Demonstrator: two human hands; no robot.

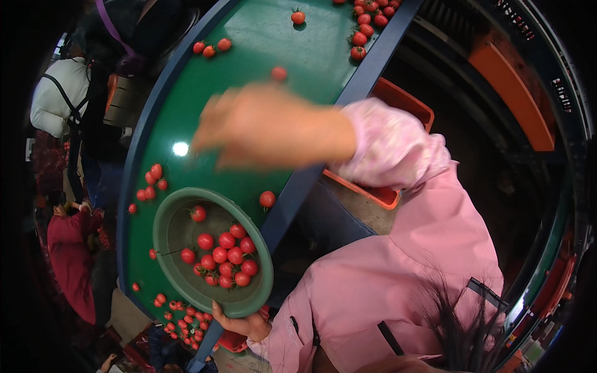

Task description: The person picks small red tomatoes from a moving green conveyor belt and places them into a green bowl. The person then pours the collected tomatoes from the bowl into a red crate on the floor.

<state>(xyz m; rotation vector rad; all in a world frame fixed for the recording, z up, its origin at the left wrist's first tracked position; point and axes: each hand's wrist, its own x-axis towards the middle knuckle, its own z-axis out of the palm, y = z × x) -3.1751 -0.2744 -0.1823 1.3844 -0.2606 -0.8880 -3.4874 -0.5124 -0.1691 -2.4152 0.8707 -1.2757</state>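
My left hand (241, 323) grips the lower rim of a green plastic bowl (163, 224), thumb at the edge. The bowl is tilted and holds several small red tomatoes (220, 254), some with green calyxes. My right hand (252, 128) is blurred over the green conveyor belt (224, 179), above and beyond the bowl; whether its fingers hold anything cannot be told. A single tomato (279, 73) lies just beyond that hand, and another (267, 199) lies between the bowl and the belt's near rail.
Loose tomatoes are grouped along the far edge (150, 182), at the belt's lower end (186, 321) and against the near rail (366, 28). Blue metal rails (291, 200) border the belt. An orange crate (406, 100) stands below the near rail. Other people (72, 254) are beyond the far side.
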